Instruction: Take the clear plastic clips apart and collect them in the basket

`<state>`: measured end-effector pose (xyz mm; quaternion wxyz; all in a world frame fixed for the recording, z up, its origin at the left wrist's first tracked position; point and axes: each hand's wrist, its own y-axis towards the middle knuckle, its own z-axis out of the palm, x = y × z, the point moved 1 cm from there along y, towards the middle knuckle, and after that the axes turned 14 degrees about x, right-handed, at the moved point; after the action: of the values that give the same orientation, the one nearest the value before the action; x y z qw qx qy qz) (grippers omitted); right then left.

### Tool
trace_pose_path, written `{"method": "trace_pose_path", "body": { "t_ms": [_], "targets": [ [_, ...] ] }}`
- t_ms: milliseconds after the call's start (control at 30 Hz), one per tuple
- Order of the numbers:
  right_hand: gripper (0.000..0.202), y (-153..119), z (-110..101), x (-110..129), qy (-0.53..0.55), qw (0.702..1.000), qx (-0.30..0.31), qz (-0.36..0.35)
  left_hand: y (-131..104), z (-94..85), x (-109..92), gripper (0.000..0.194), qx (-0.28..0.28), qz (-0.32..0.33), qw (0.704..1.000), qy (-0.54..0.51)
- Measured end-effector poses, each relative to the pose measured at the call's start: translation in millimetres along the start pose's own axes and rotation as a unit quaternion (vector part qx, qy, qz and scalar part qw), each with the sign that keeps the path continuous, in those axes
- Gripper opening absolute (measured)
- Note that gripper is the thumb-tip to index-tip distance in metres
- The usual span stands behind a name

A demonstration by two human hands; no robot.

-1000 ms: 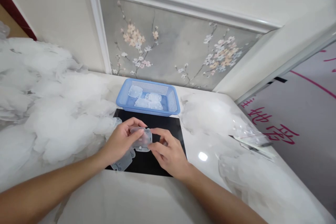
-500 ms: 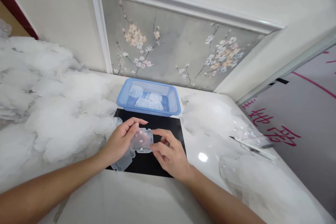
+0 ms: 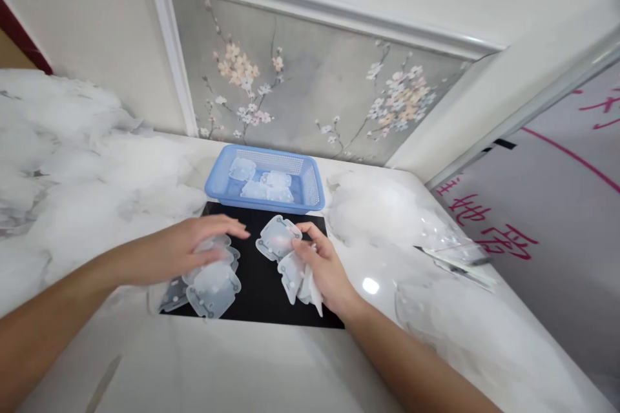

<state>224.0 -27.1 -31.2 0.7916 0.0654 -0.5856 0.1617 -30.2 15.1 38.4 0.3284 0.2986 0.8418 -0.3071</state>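
Observation:
My right hand (image 3: 325,264) grips several translucent, scallop-edged plastic pieces (image 3: 279,237) with small round marks; they fan out leftward from my fingers above the black mat (image 3: 261,303). My left hand (image 3: 198,245) hovers with fingers stretched out, apart from the pieces in the other hand. Under and beside it, more of the same clear plastic pieces (image 3: 213,290) lie overlapping on the mat's left side. Behind the mat stands a blue basket (image 3: 310,205) with several similar pieces (image 3: 278,187) inside.
A large heap of white, filmy plastic (image 3: 97,206) covers the left of the white table (image 3: 203,361). More clear plastic (image 3: 368,206) lies to the right, near a thin flat strip (image 3: 455,268). A framed floral wall panel (image 3: 300,77) rises behind, and a whiteboard with pink writing (image 3: 513,239) stands right.
My right hand now holds several fanned plastic pieces, where both hands were around one. My left hand has moved left and opened. The camera view has shifted slightly.

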Motion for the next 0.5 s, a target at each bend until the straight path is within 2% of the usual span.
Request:
{"method": "trace_pose_path", "body": {
  "t_ms": [33, 100, 200, 267, 333, 400, 500],
  "targets": [
    [0.036, 1.0, -1.2, 0.7, 0.026, 1.0, 0.006, 0.008, -2.4, 0.0, 2.1, 0.041, 0.045, -0.009, 0.999, 0.012],
    [0.039, 2.0, -2.5, 1.2, 0.065, 0.998, 0.018, 0.017, -2.4, 3.6, 3.5, 0.039, 0.091, -0.01, 0.995, 0.031],
    [0.043, 2.3, -2.9, -0.1, 0.1, 0.994, 0.044, 0.028, 7.1, 10.9, -3.4, 0.016, 0.115, 0.029, 0.991, 0.057],
    [0.045, 2.7, -3.4, -1.2, 0.106, 0.992, 0.055, 0.034, 15.5, 13.3, -11.0, 0.009, 0.122, 0.047, 0.989, 0.064],
    [0.047, 3.3, -4.5, -1.8, 0.106, 0.992, 0.055, 0.035, 22.0, 13.7, -17.2, 0.011, 0.09, 0.034, 0.995, 0.036],
    [0.049, 3.9, -6.1, -1.9, 0.106, 0.993, 0.046, 0.032, 25.4, 14.4, -19.7, 0.017, 0.029, 0.01, 0.999, -0.043],
    [0.05, 4.3, -8.0, -2.3, 0.108, 0.993, 0.04, 0.03, 26.5, 20.0, -16.6, 0.025, -0.022, -0.001, 0.984, -0.177]
  ]
}}
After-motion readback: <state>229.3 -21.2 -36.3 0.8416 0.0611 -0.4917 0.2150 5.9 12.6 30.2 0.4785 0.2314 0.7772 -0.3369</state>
